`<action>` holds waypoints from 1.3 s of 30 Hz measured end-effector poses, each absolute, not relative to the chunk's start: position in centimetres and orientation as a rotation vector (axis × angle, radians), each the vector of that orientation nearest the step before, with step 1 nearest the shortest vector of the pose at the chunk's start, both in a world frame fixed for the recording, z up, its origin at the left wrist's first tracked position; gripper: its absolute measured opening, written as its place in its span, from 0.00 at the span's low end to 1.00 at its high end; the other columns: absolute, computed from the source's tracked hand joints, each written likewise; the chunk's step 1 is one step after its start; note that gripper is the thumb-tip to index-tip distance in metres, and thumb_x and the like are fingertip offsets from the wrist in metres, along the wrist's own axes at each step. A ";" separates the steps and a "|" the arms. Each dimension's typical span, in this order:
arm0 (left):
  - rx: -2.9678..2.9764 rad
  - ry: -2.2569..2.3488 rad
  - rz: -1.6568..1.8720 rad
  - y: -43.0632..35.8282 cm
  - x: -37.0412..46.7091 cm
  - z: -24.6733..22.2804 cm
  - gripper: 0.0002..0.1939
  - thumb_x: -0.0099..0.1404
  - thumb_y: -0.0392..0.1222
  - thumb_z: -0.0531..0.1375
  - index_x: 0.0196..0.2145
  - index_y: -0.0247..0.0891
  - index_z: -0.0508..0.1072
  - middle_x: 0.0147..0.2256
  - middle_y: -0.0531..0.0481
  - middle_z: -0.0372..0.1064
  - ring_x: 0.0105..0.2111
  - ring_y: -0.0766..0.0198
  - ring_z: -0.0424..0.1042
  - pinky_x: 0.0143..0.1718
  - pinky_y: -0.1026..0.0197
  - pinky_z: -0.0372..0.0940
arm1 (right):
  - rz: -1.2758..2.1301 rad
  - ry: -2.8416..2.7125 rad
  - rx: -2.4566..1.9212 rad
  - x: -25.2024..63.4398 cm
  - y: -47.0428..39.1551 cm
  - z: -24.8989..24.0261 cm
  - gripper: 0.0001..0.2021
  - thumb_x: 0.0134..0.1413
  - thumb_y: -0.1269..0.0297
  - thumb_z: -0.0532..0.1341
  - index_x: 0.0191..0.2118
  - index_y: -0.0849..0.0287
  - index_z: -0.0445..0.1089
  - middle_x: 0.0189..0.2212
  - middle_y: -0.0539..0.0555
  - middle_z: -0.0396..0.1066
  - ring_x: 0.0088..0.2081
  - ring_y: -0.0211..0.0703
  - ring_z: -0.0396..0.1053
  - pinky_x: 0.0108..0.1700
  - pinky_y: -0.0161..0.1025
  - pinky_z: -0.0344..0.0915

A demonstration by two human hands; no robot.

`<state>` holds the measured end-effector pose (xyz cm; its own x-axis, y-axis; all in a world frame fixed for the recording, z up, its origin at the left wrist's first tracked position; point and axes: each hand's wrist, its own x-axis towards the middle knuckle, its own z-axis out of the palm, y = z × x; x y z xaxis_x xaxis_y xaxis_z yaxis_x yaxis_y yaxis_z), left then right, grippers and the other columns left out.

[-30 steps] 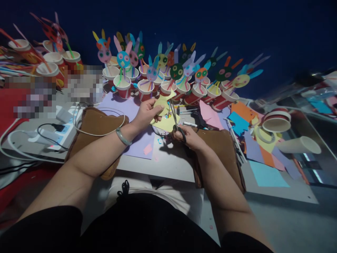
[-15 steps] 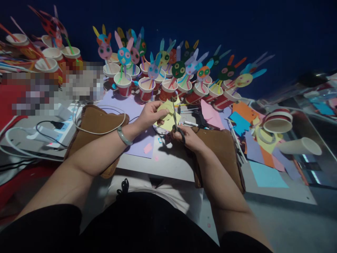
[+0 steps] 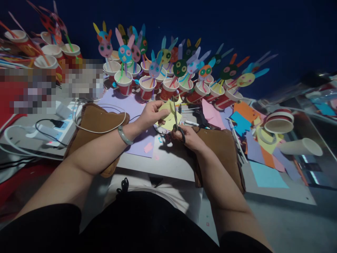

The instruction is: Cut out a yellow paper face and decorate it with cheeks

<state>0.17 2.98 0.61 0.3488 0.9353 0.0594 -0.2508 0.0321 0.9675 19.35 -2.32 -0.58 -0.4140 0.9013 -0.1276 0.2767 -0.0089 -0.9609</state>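
Between thumb and fingers, my left hand [image 3: 154, 113] pinches a piece of yellow paper [image 3: 168, 123] above the table. Its outline is jagged, with a rounded part near my fingertips. My right hand [image 3: 187, 135] grips a pair of scissors [image 3: 175, 117] by the dark handles, blades pointing up and away from me. The blades lie against the right side of the yellow paper. Beneath my hands are a lilac sheet [image 3: 140, 146] and small pink scraps [image 3: 148, 147]. A bracelet circles my left wrist.
Red paper cups [image 3: 170, 88] with colourful rabbit-faced figures line the back. Brown pads [image 3: 221, 151] lie under both forearms. At left stands a white power strip [image 3: 61, 133] with cables. Coloured paper [image 3: 240, 121], a tape roll [image 3: 265, 135] and a white paper cup [image 3: 302, 147] lie right.
The scissor blades and the yellow paper have shifted very slightly against each other. Both hands keep nearly the same place, and the view has moved a little.
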 end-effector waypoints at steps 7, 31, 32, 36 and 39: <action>1.189 0.749 1.074 3.0 0.2 0.5 0.16 0.51 0.48 0.68 0.28 0.36 0.67 0.20 0.58 0.66 0.16 0.73 0.64 0.16 0.68 0.61 | 1.436 -1.714 -1.253 19.2 -2.4 -0.2 0.30 0.42 0.32 0.65 0.20 0.59 0.64 0.18 0.47 0.61 0.23 0.33 0.55 0.30 0.35 0.55; 1.184 0.735 1.080 3.1 -0.2 0.8 0.11 0.53 0.44 0.65 0.30 0.34 0.69 0.22 0.55 0.68 0.18 0.72 0.66 0.18 0.68 0.64 | 1.448 -1.694 -1.250 19.2 -2.2 0.0 0.22 0.43 0.44 0.67 0.20 0.59 0.64 0.17 0.47 0.62 0.22 0.33 0.56 0.28 0.34 0.54; 1.188 0.730 1.078 3.1 -0.2 0.7 0.11 0.53 0.44 0.65 0.30 0.34 0.69 0.22 0.55 0.68 0.18 0.72 0.66 0.18 0.68 0.63 | 1.447 -1.702 -1.244 19.2 -2.2 -0.1 0.22 0.43 0.45 0.67 0.20 0.59 0.64 0.17 0.47 0.62 0.22 0.33 0.56 0.28 0.34 0.55; 1.206 0.709 1.071 3.1 -0.1 0.6 0.11 0.53 0.43 0.65 0.29 0.35 0.69 0.22 0.56 0.67 0.18 0.74 0.64 0.18 0.69 0.62 | 1.457 -1.706 -1.242 19.3 -2.3 -0.1 0.21 0.43 0.46 0.67 0.21 0.59 0.64 0.18 0.47 0.63 0.22 0.33 0.57 0.28 0.34 0.55; 1.214 0.696 1.069 3.1 -0.1 0.6 0.10 0.53 0.43 0.65 0.28 0.35 0.68 0.21 0.57 0.66 0.18 0.75 0.63 0.18 0.70 0.60 | 1.452 -1.688 -1.261 19.3 -2.3 0.0 0.21 0.42 0.45 0.68 0.21 0.59 0.64 0.18 0.47 0.63 0.23 0.33 0.57 0.28 0.34 0.56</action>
<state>-0.11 3.05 0.61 0.3756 0.9203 0.1094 -0.2722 -0.0033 0.9622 19.26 -2.31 -0.05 -0.3892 0.9089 -0.1501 0.2841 -0.0366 -0.9581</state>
